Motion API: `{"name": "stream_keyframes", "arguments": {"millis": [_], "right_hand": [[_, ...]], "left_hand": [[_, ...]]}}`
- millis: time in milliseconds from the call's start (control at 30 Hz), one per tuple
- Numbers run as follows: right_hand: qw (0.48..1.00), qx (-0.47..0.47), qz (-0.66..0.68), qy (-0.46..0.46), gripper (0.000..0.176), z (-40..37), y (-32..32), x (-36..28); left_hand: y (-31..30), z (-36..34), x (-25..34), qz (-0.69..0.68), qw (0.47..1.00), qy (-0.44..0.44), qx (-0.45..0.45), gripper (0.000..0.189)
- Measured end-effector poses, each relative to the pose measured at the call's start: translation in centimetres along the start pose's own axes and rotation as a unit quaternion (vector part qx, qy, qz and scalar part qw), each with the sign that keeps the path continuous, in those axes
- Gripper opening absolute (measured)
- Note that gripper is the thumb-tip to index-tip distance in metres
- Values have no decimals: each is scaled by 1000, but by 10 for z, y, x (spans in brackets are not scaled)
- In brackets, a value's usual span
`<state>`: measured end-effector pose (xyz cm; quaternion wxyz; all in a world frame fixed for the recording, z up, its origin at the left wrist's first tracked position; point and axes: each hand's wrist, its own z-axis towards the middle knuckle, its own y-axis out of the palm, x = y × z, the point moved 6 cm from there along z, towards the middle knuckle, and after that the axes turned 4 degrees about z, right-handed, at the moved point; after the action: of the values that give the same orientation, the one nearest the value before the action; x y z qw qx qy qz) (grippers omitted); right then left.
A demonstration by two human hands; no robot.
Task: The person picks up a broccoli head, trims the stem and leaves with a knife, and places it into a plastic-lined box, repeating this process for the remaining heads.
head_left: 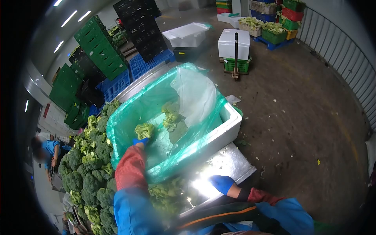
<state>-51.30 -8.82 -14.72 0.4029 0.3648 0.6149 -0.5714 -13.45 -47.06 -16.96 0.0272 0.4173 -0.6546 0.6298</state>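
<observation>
My left hand, in a blue glove, reaches into a foam box lined with a green plastic bag. It is closed on a broccoli head whose pale stalk side faces up. Deeper in the box, other broccoli heads lie against the liner, partly under a whitish translucent sheet. My right hand, also blue-gloved, hangs over the shiny metal table in front of the box. Its fingers look stretched out and hold nothing.
A large broccoli pile borders the box on the left. Green crates and black crates are stacked behind. A pallet jack handle stands before a white foam box. A co-worker is at far left.
</observation>
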Motion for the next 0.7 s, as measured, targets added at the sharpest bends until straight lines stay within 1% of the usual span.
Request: {"name": "stream_keyframes", "arguments": {"millis": [67, 133, 167, 233, 267, 367, 400, 467, 500, 533, 567, 633, 667, 700], "right_hand": [[1000, 1, -1, 2, 26, 0, -4, -5], [1000, -3, 5, 9, 26, -1, -5, -9], [1000, -5, 8, 14, 26, -2, -5, -9], [1000, -3, 12, 15, 25, -3, -1, -7], [1000, -3, 14, 16, 25, -4, 1, -6], [1000, -15, 9, 7, 25, -6, 3, -9], [1000, -10, 11, -1, 25, -6, 3, -10], [1000, 1, 18, -17, 24, -6, 4, -13], [1000, 1, 24, -13, 24, -5, 5, -15], [1000, 0, 30, -9, 24, -6, 5, -16], [999, -1, 36, -4, 23, -7, 4, -18], [1000, -12, 27, 9, 23, -7, 1, -23], [999, -18, 24, 16, 23, -7, 1, -24], [999, -19, 22, 17, 23, -7, 2, -24]], "left_hand": [[9, 11, -9, -26, 998, -27, -49, 73], [15, 18, -9, -43, 995, -19, -93, 72], [15, 21, -8, 37, 996, 18, -77, 74], [-4, -16, 27, 196, 975, 91, -42, 79], [-15, -37, 42, 308, 949, 62, -20, 86], [0, -2, 12, 107, 992, 55, 36, 93], [1, -1, 11, 90, 994, 59, -7, 100], [15, 37, -8, 74, 992, 68, -76, 103], [20, 41, -6, 65, 989, 75, -110, 105], [14, 43, -7, 44, 996, 77, -26, 97], [14, 44, -16, -39, 999, 28, -23, 93], [-12, -12, 11, -201, 977, -68, -16, 84], [3, 7, -2, -287, 951, -111, -17, 76], [9, 4, 0, -302, 942, -120, -85, 76]]}}
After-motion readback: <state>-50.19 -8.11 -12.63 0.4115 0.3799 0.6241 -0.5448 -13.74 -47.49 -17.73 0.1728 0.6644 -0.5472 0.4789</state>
